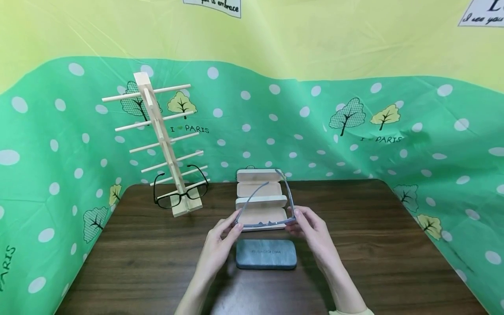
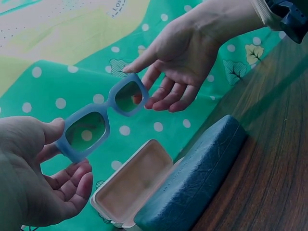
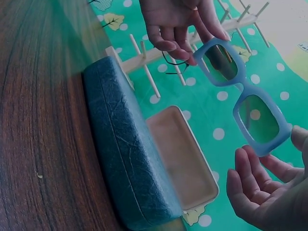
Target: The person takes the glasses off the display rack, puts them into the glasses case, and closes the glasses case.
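A pair of light blue sunglasses (image 1: 289, 197) is held up between my two hands, its temples unfolded and pointing away from me. My left hand (image 1: 220, 240) pinches the left end of the frame between thumb and fingers. At the opposite end, my right hand (image 1: 315, 234) pinches the frame near the hinge. In the left wrist view, the tinted lenses and thick blue rims (image 2: 107, 104) show from the front. Below and behind the sunglasses, two open glasses cases (image 1: 260, 190) with pale pinkish linings stand one behind the other. A closed blue-teal case (image 1: 266, 254) lies between my forearms.
A wooden glasses rack (image 1: 159, 124) with several crossbars stands at the back left, with black-rimmed glasses (image 1: 183, 195) on a low bar. The dark wooden table (image 1: 141, 258) ends at a green and yellow printed cloth (image 1: 299, 144) behind it.
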The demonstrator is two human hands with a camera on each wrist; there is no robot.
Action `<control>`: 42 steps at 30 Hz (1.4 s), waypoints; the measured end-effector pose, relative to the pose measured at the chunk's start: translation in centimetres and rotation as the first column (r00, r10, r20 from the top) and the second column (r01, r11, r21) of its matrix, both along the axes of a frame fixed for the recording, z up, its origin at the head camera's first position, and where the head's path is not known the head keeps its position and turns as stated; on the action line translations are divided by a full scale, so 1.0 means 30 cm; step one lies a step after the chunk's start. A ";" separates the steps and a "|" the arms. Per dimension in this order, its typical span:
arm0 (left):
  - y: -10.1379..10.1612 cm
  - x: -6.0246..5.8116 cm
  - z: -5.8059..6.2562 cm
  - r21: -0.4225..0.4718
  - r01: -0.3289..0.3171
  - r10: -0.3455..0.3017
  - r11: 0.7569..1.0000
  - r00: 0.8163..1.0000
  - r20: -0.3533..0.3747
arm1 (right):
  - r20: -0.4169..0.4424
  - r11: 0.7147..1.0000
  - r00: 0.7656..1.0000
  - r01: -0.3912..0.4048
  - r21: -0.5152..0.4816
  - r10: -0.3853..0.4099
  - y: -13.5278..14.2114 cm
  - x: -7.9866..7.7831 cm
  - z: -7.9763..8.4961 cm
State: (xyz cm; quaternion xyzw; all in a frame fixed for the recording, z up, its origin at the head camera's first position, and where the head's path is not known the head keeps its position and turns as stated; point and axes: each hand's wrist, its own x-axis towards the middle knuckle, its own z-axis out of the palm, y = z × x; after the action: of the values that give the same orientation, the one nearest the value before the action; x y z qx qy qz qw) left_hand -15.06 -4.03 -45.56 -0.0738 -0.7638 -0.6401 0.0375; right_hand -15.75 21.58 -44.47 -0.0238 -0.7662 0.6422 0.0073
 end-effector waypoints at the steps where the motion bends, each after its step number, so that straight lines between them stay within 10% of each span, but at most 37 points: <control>1: 0.000 0.000 0.001 0.002 -0.001 0.001 1.000 1.000 -0.003 | -0.001 1.000 1.000 -0.003 0.009 0.003 0.000 0.000 0.000; 42: -0.025 -0.013 -0.027 -0.148 0.013 -0.028 0.989 0.994 -0.103 | -0.017 0.996 0.998 -0.063 0.056 0.064 0.017 0.008 0.010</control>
State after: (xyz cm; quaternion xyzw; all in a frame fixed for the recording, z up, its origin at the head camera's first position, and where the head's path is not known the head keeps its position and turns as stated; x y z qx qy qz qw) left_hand -15.45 -4.77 -46.37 -0.1177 -0.8051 -0.5777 0.0653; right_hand -15.51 22.08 -44.16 0.0069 -0.7840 0.6207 -0.0052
